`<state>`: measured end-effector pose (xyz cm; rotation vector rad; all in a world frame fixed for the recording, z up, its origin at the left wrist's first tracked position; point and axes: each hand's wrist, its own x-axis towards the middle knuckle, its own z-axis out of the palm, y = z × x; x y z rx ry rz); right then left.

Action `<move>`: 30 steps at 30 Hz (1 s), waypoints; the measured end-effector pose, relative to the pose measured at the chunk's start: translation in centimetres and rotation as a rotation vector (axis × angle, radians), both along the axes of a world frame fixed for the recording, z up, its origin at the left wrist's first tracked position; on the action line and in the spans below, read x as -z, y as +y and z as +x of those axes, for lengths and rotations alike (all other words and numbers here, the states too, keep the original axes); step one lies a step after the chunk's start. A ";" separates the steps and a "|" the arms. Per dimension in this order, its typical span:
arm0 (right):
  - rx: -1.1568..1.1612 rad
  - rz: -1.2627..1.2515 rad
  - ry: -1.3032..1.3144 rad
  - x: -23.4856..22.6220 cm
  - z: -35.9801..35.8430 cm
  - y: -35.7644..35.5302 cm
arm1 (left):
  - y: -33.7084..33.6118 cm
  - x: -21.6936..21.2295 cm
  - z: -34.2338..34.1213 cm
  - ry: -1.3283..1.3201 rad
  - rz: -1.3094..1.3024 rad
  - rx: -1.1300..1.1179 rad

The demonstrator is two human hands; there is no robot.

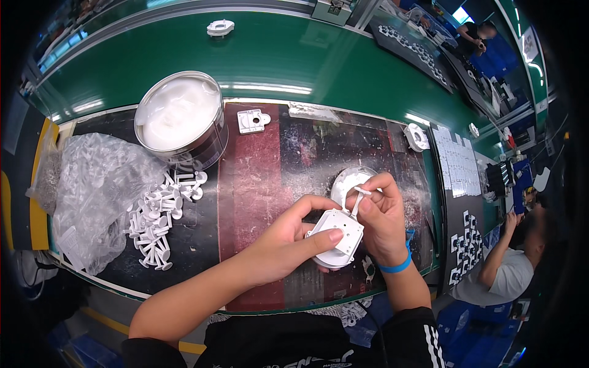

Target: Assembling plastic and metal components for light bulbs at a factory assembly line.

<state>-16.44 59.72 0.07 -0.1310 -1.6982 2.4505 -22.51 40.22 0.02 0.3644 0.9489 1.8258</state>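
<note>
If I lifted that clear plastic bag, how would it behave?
The clear plastic bag would probably sag and crumple, given its thin, wrinkled film. Lifting it might also disturb the loose white pegs heaped at its edge.

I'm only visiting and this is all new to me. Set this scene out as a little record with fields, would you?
Left grip: bare hand holding white housing, thumb on its face
Right grip: bare hand pinching white peg; contact with the housing unclear
Right wrist: blue band
Beyond housing: round dish, partly hidden
Far left: clear bag beside loose pegs
Back left: open tub, white inside
</note>
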 end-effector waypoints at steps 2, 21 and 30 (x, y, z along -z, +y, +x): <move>0.015 -0.012 -0.010 0.0 0.0 -0.1 | 0.0 0.0 0.0 -0.002 0.003 -0.003; 0.128 0.229 0.149 -0.2 0.2 0.1 | -0.2 -0.3 -0.2 -0.007 0.007 0.004; 0.086 0.138 0.100 0.0 -0.1 -0.2 | -0.3 -0.5 -0.1 -0.005 -0.020 0.015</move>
